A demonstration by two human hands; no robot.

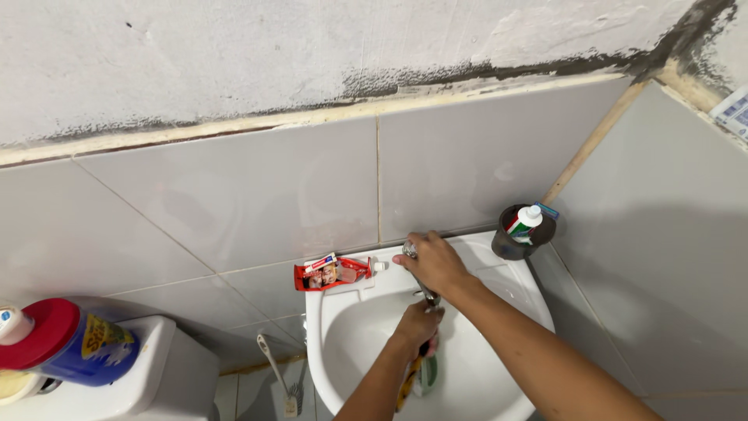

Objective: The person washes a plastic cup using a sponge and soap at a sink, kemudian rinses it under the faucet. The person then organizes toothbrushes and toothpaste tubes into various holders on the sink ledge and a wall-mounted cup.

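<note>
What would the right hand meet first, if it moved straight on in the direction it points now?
The right hand already rests on the tap. Straight beyond it, toward the upper left, probably comes the grey tiled wall; the depth is unclear.

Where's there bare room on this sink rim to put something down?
Bare rim shows at the right back corner, between the right hand on the tap and the dark cup. The left back rim holds a red toothpaste tube. The bowl is crowded by the left hand.

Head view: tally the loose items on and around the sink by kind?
Red squeezed toothpaste tube on the white sink rim: 1
Dark round cup holding tubes: 1
Green-and-yellow brush-like item in left hand: 1
Metal tap under right hand: 1
Total: 4
</note>
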